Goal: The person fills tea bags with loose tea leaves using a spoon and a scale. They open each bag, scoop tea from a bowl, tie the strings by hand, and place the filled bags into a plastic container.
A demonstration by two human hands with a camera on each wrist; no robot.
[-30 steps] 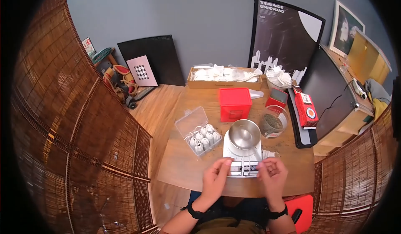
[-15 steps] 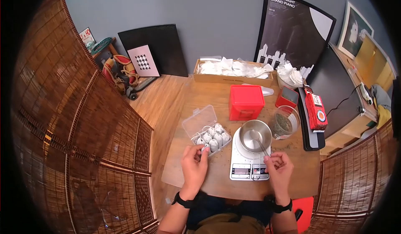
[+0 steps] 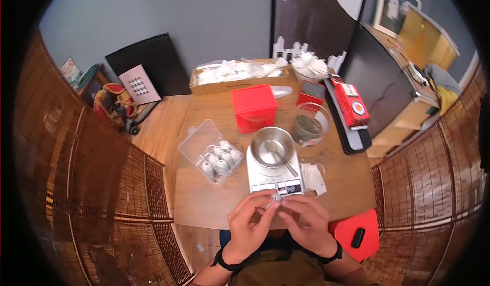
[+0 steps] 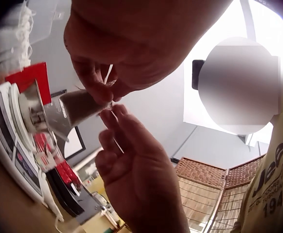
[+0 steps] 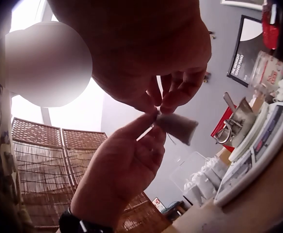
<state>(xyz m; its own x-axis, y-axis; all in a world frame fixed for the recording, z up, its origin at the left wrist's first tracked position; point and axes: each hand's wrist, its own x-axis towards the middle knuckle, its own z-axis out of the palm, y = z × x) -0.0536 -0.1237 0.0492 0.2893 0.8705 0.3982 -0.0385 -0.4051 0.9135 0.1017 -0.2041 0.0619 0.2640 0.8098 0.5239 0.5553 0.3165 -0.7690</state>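
Both hands meet in front of the kitchen scale (image 3: 256, 171), near the table's front edge. My left hand (image 3: 248, 225) and right hand (image 3: 309, 222) pinch a small filled tea bag (image 5: 180, 128) at its gathered neck, fingertips touching. In the left wrist view the tea bag (image 4: 78, 107) points out sideways, with thin string at its neck. A steel pan (image 3: 260, 156) sits on the scale with a spoon (image 3: 286, 163) leaning in it. To the left, an open clear plastic box (image 3: 217, 176) holds several white tied tea bags (image 3: 220, 159).
Flat white bags (image 3: 314, 179) lie right of the scale. Behind stand a red canister (image 3: 254, 107), a clear tub of dried leaves (image 3: 309, 128) and a carton (image 3: 229, 86) of white bags. A red packet (image 3: 351, 102) lies on a black case (image 3: 352, 140) at the right edge.
My left hand has come from the clear box to the front middle. The right hand has let go of the spoon and joined it at the tea bag. The head view has shifted.
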